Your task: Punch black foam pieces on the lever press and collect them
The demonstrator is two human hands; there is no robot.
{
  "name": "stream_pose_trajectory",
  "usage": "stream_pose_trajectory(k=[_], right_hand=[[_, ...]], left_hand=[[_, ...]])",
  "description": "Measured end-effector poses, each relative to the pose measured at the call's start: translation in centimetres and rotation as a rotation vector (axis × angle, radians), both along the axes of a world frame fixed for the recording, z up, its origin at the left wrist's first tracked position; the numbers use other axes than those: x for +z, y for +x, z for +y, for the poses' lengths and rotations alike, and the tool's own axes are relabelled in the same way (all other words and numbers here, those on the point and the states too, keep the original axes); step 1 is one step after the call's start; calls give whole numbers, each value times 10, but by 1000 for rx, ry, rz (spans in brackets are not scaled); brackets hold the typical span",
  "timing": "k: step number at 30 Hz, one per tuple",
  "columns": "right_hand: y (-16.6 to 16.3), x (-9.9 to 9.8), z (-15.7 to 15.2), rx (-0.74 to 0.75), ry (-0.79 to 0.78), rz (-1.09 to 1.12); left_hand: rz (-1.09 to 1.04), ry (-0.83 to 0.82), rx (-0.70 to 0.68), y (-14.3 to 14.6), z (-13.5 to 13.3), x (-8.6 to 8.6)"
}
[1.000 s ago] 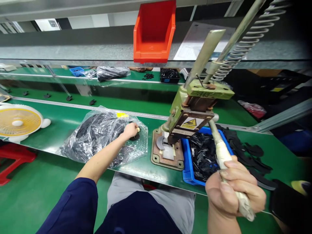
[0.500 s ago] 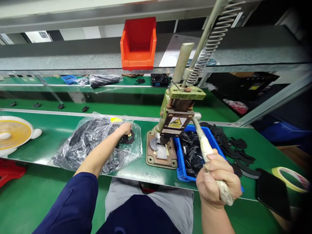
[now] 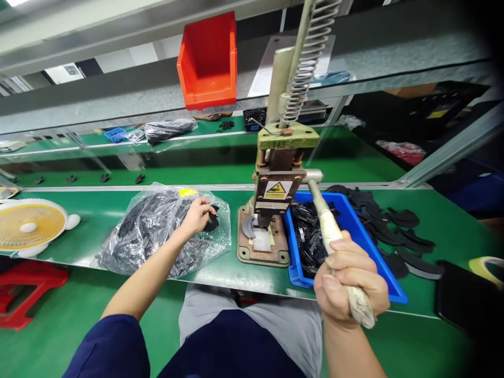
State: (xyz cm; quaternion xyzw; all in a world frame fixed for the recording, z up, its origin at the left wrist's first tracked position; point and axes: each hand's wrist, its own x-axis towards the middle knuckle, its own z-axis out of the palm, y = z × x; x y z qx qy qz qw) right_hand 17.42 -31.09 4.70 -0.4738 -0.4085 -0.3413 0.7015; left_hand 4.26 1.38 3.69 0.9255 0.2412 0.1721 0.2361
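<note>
A green hand press (image 3: 277, 173) stands on its metal base plate (image 3: 258, 247) at the middle of the green bench. My right hand (image 3: 348, 281) is closed round the press's cloth-wrapped lever handle (image 3: 334, 247), pulled down toward me. A grey curved piece (image 3: 249, 227) lies under the press head. My left hand (image 3: 197, 215) reaches into a clear plastic bag (image 3: 157, 228) full of black rubber pieces and pinches a black piece (image 3: 211, 220) at the bag's mouth.
A blue tray (image 3: 378, 262) of black scraps sits right of the press, with loose black curved pieces (image 3: 397, 233) beyond it. A white and yellow fan (image 3: 29, 226) lies at the left. A red bin (image 3: 208, 60) hangs on the shelf above. A tape roll (image 3: 490, 265) is at the far right.
My left hand's fingers have shifted from pressing on the pieces to lifting one black piece. My right hand keeps its hold on the lever. The view has swung to the right.
</note>
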Motion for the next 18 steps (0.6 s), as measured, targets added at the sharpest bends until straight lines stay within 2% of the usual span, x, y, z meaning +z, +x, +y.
stream_pose_trajectory(k=[2,5,11,14,18], right_hand=[[-1,1,-1,7,-1,-5],[-2,1,-2,20,-30,-9],[-2,0,-6,45,-64,-1],[-2,0,-8,60,-92,8],[-1,1,-11,67,-113,-1]], left_hand=[[-73,-117,18,-4,-13,-7],[-109,-419,-16,-2,-32,-12],[-98,-831,-103,24,-70,4],[-74,-888,-83,44,-84,5],[-75,-909,-34,67,-93,-12]])
